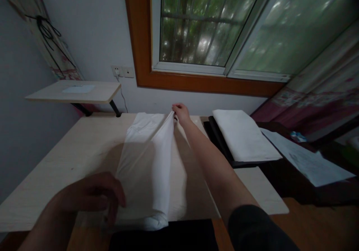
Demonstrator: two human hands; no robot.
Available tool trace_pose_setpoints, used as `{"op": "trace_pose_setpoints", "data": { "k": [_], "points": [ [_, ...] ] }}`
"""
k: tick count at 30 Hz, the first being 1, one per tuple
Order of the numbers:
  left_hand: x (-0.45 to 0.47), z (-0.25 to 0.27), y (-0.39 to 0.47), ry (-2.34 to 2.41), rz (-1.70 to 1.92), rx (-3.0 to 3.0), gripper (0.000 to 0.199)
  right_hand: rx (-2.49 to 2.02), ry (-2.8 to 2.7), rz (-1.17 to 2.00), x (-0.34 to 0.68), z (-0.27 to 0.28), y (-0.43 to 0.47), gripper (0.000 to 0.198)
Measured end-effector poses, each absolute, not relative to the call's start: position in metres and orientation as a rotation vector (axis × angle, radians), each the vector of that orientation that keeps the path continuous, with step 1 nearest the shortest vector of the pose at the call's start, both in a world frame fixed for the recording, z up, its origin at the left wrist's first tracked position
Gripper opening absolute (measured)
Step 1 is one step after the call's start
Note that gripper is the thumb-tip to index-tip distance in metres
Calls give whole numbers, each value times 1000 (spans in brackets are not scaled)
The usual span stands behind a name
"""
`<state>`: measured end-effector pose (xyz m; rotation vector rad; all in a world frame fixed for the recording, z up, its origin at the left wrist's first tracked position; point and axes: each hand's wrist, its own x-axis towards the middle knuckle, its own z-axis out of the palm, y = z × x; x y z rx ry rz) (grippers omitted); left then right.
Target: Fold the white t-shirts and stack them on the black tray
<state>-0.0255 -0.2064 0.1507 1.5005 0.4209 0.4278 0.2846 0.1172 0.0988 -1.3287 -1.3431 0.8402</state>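
Note:
A white cloth, thin and partly folded, lies lengthwise on the pale wooden table. At its far right corner my right hand pinches the fabric and lifts it, so a raised fold slopes down towards the left. The near end of the cloth is bunched at the table's front edge. My left hand hovers over the near left side, slightly blurred, with loosely bent fingers apart and nothing visible in them. Whether its fingertips touch the cloth I cannot tell.
A small raised shelf with a paper on it stands at the back left. To the right, a folded white cloth rests on a black flat object, beside a printed sheet. Behind are a wall socket and a window.

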Motion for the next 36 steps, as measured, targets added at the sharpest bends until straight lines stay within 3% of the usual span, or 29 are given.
{"op": "trace_pose_setpoints", "data": {
  "k": [3,7,11,14,18,21,29,36],
  "points": [
    [-54,140,-221,358,365,1329,44,-1242,-1424,882,226,105,115,25],
    [-94,121,-230,474,355,1257,73,-1025,-1930,1051,173,96,91,28],
    [-122,102,-203,1047,370,1369,59,-1184,-2179,700,181,79,65,25],
    [-120,77,-162,1460,615,1526,50,-1374,-2167,500,211,66,47,30],
    [-96,40,-106,1672,877,1946,44,-1657,-2188,234,242,52,14,41],
    [-71,25,-79,1767,867,2226,42,-1672,-2292,190,249,43,-12,47],
    [-20,22,-74,1885,606,2573,32,-1611,-2352,156,273,28,-50,32],
    [19,33,-98,1533,502,2607,31,-1474,-2341,396,354,27,-63,34]
  ]
}}
